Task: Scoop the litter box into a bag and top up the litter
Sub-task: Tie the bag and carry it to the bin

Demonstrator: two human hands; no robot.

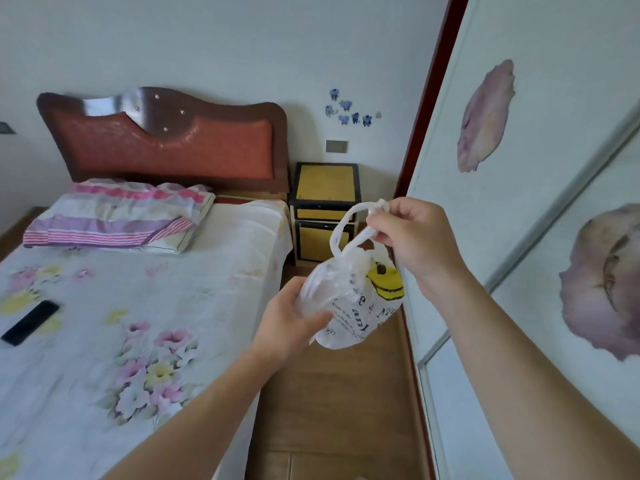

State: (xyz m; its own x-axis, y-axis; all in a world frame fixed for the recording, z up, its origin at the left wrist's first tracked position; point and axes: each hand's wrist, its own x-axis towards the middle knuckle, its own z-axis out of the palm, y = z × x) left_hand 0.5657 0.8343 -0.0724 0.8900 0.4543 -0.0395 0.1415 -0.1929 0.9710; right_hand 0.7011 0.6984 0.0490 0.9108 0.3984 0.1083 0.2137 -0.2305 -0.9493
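Note:
A white plastic bag with black lettering and a yellow smiley print hangs in mid-air over the wooden floor. My right hand pinches its looped handles at the top. My left hand grips the bag's lower left side from below. The bag looks crumpled and partly bunched. No litter box, scoop or litter is in view.
A bed with a floral sheet fills the left, with a striped pillow and a black phone on it. A yellow and black nightstand stands ahead. A sliding wardrobe door runs along the right, leaving a narrow wooden floor strip.

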